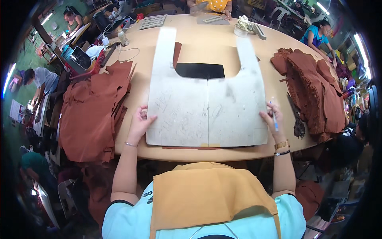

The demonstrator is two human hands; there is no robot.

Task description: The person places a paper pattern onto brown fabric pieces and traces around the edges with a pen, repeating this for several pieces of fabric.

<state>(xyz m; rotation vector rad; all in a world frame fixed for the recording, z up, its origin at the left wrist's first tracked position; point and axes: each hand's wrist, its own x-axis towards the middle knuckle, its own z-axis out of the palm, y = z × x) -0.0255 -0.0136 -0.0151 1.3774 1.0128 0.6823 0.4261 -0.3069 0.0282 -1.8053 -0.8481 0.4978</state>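
A large off-white pattern template (183, 103), with a deep U-shaped cut-out between two strap-like arms, lies in front of me, tilted slightly or flat; I cannot tell which. My left hand (140, 122) grips its left edge, thumb on top. At the right edge, my right hand (275, 113) pinches the template and also holds a slim pen (275, 122) with a blue end. Under the template, a reddish-brown sheet (177, 51) shows at the cut-out and along the near edge. A black piece (201, 70) is visible through the cut-out.
Stacked reddish-brown sheets (91, 119) hang over the table's left edge; another pile (318, 95) lies right, beside a dark long tool (298, 125). A red basket (89, 67), a bottle (123, 37) and a white tub (241, 31) stand farther back. A person (213, 6) sits opposite.
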